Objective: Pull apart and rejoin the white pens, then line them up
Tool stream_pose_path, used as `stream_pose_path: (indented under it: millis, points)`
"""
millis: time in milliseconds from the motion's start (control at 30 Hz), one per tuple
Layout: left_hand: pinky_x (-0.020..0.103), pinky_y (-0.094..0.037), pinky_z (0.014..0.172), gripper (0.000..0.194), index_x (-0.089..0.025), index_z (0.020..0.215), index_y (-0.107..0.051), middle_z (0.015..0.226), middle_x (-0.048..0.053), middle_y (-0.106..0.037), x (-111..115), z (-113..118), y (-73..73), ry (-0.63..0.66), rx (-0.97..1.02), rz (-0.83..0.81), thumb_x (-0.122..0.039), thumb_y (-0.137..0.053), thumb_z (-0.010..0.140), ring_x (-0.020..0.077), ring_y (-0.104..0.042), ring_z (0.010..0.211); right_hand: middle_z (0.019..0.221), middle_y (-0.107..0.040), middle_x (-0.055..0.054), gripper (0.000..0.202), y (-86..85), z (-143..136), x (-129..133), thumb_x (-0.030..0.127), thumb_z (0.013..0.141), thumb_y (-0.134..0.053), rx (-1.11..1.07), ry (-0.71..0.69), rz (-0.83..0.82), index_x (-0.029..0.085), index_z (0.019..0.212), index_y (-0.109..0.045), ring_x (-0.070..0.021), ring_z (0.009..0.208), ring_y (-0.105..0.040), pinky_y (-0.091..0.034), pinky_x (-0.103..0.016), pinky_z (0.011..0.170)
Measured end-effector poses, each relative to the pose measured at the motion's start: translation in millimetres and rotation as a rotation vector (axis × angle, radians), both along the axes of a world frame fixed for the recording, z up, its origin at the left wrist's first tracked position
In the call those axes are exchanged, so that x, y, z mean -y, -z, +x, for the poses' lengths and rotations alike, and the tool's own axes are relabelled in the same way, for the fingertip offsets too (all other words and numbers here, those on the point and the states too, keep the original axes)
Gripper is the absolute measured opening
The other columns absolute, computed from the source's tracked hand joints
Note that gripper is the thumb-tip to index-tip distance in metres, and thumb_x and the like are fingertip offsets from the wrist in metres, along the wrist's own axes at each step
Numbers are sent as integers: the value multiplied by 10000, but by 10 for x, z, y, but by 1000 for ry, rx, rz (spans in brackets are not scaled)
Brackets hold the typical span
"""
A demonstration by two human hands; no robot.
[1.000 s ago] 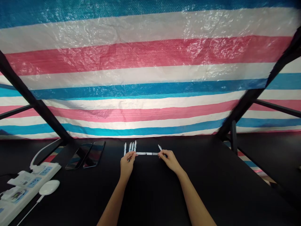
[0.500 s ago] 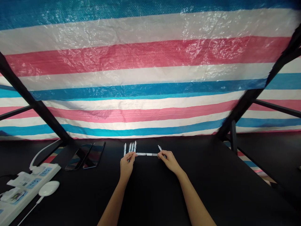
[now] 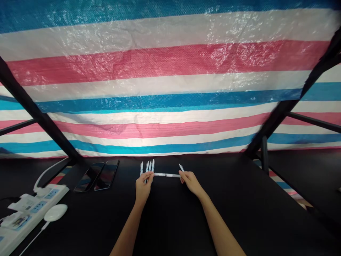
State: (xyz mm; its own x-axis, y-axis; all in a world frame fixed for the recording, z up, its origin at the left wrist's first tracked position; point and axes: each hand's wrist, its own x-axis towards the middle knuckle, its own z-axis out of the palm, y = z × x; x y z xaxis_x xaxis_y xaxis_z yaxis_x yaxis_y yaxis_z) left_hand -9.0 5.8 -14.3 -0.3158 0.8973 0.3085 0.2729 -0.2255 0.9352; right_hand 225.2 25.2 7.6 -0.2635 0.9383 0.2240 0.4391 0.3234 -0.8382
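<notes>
Your left hand (image 3: 143, 186) has thumb and index pinching the outer end of the left pen (image 3: 160, 174), which lies in line with the right pen (image 3: 173, 175), probably so the pair sits straight between your hands. Your right hand's (image 3: 193, 183) fingers are bunched at the other end, but I can't tell whether they grip it; a slanted pen (image 3: 181, 167) pokes out past them. Your left fingers hide the near ends of the pen row (image 3: 150, 166). The phones (image 3: 107, 176) and power strip (image 3: 53, 192) sit off left, well apart from both hands.
</notes>
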Motion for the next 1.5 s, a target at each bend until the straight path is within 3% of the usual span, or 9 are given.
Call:
stream_pose_path:
  millis: [167,267,400,533,633,833,1000,1167,1500]
  points:
    - [337,-507,767,291,-144,829,-687,801,92,-719,23,43,-52,23,88,-19,-412,-627,733,227,-670,805,438,-432,16,579,-16,-20,5,522,892,-332,-14,35,-2,199,424,-443,-138,478,-479,-341,-250,574]
    - [339,-499,804,352,-139,941,-653,796,91,-721,23,168,-133,14,230,-68,-434,-599,757,223,-673,843,424,-402,23,594,-42,-47,16,518,900,-322,2,23,31,196,422,-465,-133,469,-470,-344,-254,581]
    - [333,-491,840,620,-163,1242,-484,868,81,-720,-46,413,-280,63,396,-69,-411,-671,706,211,-665,913,433,-452,21,611,-81,-113,48,509,914,-318,15,-32,69,195,429,-516,-129,478,-488,-365,-262,605]
    - [328,-519,780,784,-201,1327,-379,956,85,-699,-156,551,-350,180,501,-50,-382,-730,649,187,-671,846,461,-511,17,586,-117,-150,78,502,914,-347,49,-114,129,199,462,-565,-133,511,-513,-384,-269,648]
    - [305,-529,721,754,-196,1295,-430,859,51,-694,-199,539,-309,232,547,-89,-372,-744,632,163,-665,770,491,-536,10,576,-116,-104,61,509,911,-346,26,-89,126,195,479,-563,-135,526,-518,-387,-264,641]
    - [317,-528,727,599,-188,1186,-561,784,27,-664,-169,430,-270,369,552,-179,-336,-744,634,184,-650,825,514,-500,-1,571,-18,95,-47,580,872,-345,-145,159,43,192,497,-531,-145,530,-482,-349,-257,556]
    - [226,-484,601,576,-199,1155,-597,726,7,-627,-154,410,-311,313,537,-157,-327,-754,615,160,-633,764,494,-488,-4,595,40,178,-114,635,847,-342,-313,298,0,197,475,-501,-143,503,-458,-364,-273,566]
    - [208,-449,601,626,-229,1205,-569,732,-7,-599,-156,354,-300,254,568,-139,-351,-747,617,128,-604,726,514,-524,-31,608,96,216,-167,672,833,-328,-452,391,-16,212,471,-492,-168,546,-505,-415,-295,612]
    - [209,-404,615,541,-225,1160,-607,698,-25,-572,-163,299,-270,234,485,-127,-345,-720,644,106,-551,690,518,-536,-43,597,189,250,-200,687,831,-307,-472,398,-33,219,513,-495,-185,551,-523,-435,-298,588]
